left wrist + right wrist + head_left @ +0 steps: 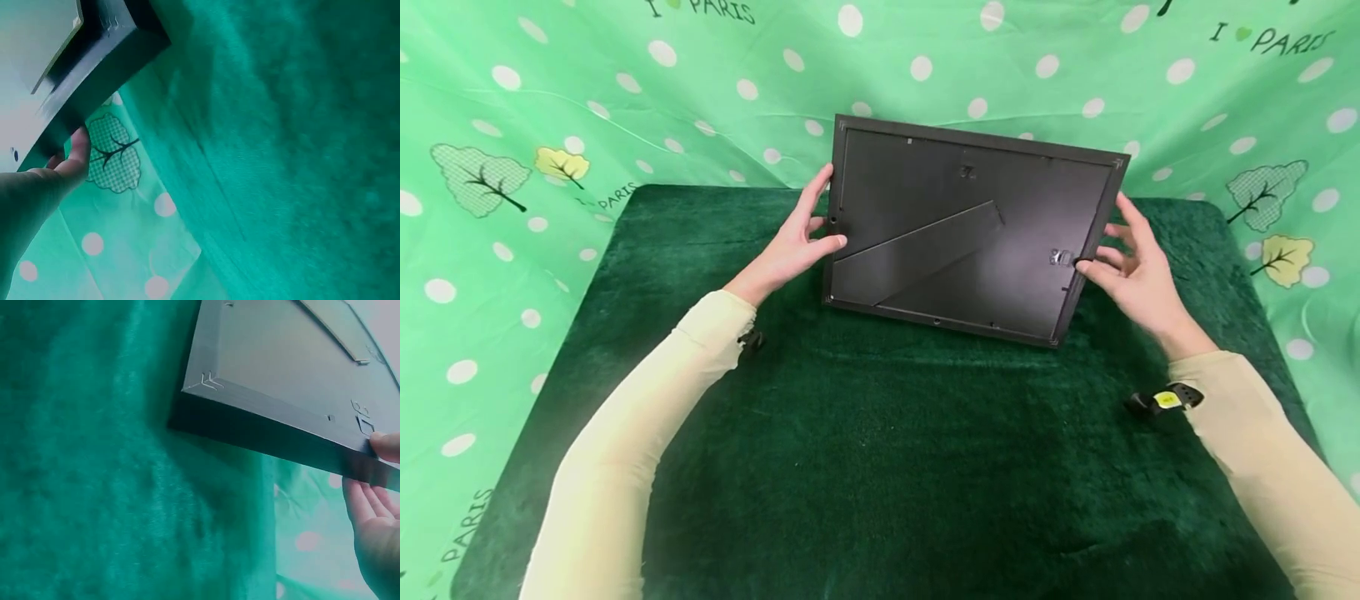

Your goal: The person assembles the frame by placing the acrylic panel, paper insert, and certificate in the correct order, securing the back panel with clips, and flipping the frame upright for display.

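Note:
A black picture frame [917, 242] is held up at a tilt over the far part of the table, its back facing me. Its back panel carries a flat stand leg [925, 250] and small metal hangers [1060, 257]. My left hand [792, 246] grips the left edge, thumb on the back side and fingers around the outer side. On the opposite edge, my right hand [1138, 271] pinches the frame, its thumb near the right hanger. In the right wrist view, a corner of the picture frame [262, 406] shows metal staples. The frame's front is hidden.
A dark green velvety cloth [880, 467] covers the table. Behind and at both sides hangs a light green curtain [700, 92] with white dots, printed trees and lettering. Each wrist wears a black strap, the right one with a yellow label [1168, 400].

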`<state>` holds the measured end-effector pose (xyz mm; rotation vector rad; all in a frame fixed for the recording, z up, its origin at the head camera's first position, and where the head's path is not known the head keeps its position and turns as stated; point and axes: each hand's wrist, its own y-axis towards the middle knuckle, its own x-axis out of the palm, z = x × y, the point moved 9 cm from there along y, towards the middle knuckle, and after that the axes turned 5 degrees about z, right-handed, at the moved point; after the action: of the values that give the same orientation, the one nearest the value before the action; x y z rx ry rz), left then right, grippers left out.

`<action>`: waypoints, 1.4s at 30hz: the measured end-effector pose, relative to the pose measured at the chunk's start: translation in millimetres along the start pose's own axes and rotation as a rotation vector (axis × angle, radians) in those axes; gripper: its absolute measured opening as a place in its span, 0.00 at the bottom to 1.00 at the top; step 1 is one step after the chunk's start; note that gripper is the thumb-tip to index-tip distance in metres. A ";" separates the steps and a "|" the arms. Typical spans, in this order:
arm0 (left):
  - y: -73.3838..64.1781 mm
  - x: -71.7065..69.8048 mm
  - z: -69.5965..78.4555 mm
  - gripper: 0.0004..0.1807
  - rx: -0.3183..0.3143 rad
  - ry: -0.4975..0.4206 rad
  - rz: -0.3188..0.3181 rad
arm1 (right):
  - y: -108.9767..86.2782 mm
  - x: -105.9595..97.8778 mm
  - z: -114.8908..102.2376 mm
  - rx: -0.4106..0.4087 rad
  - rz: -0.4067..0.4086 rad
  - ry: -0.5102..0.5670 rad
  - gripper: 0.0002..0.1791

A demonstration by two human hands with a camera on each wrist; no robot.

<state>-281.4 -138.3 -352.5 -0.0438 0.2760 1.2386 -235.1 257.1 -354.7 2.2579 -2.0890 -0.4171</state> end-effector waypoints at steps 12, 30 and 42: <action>13.5 3.8 11.7 0.51 0.058 -0.003 0.028 | -3.2 -1.9 -18.3 -0.209 0.011 0.151 0.51; -16.7 10.7 23.5 0.47 0.307 0.371 0.056 | -14.5 2.4 -22.2 -0.314 -0.039 0.175 0.48; -25.4 62.5 32.5 0.44 0.470 0.467 -0.017 | -20.8 3.3 -21.9 -0.314 -0.029 0.132 0.48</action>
<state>-233.0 -82.9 -338.5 0.0712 0.9643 1.1094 -209.9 252.5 -338.5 2.0758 -1.7859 -0.5385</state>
